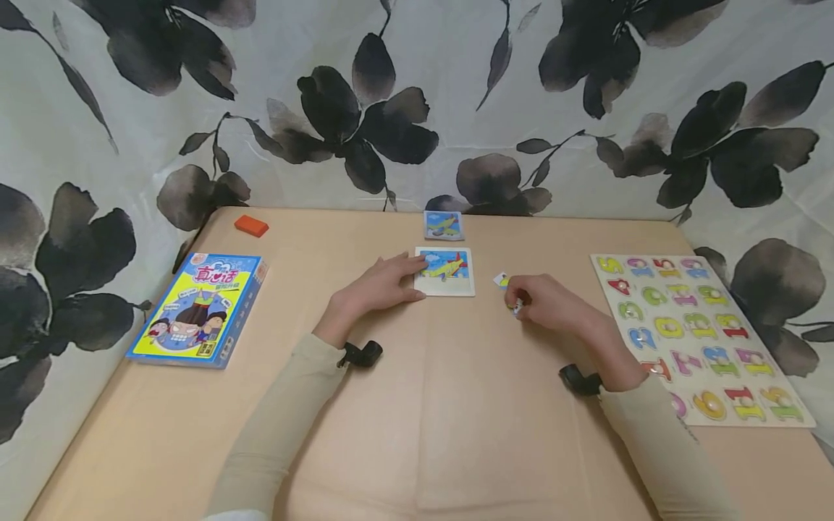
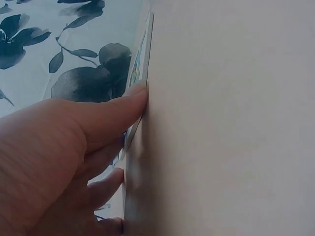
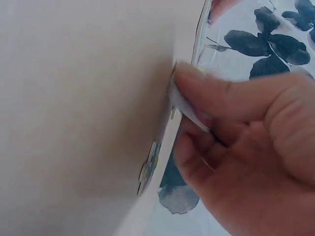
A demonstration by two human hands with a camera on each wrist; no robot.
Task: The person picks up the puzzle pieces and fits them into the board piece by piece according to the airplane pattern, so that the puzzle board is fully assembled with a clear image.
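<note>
In the head view my left hand (image 1: pixel 378 286) rests with extended fingers on the left side of a white-framed jigsaw puzzle (image 1: pixel 461 292) with a yellow airplane picture. Its thumb lies along the puzzle's edge in the left wrist view. To the right, my right hand (image 1: pixel 546 302) pinches a small thin jigsaw piece (image 3: pixel 188 109) between thumb and fingers. Another loose piece (image 1: pixel 500 279) lies on the table just beyond those fingertips, between the hand and the puzzle. Behind the puzzle is a smaller picture (image 1: pixel 444 226) of a similar airplane.
A blue and yellow box (image 1: pixel 195 311) lies at the left, with an orange block (image 1: pixel 251 226) beyond it. On the right, partly under the right forearm, is a white board (image 1: pixel 730 422) with several colourful letter-like figures. A floral cloth (image 1: pixel 456 94) hangs behind the table.
</note>
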